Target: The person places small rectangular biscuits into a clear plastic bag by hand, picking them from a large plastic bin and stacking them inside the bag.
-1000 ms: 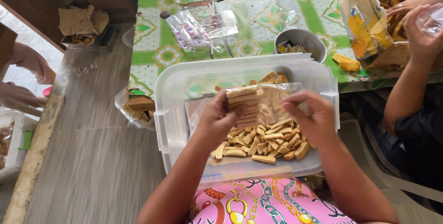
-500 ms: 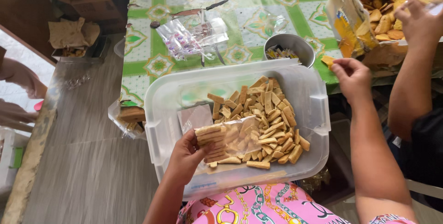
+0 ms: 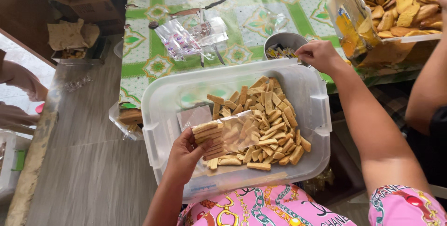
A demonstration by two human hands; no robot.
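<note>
A: What is held, and where?
B: A clear bag of stacked pale biscuit sticks [image 3: 222, 138] is gripped by the left hand [image 3: 186, 157] over the plastic tub [image 3: 163, 100] of loose sticks.
A: And the right hand [image 3: 320, 54]?
B: It is curled at the metal bowl [image 3: 285, 45]; whether anything is pinched cannot be told, the fingertips being hidden

- A small home food-packing workplace is suggested.
- A table [image 3: 153, 63] covered by a green patterned oilcloth is seen, with small clear bags [image 3: 188, 37] piled near its left edge.
- A clear plastic tub [image 3: 163, 109] of biscuit sticks [image 3: 265, 123] is held on a lap.
- A large bag of fried snacks [image 3: 400, 2] stands at the far right corner.
</note>
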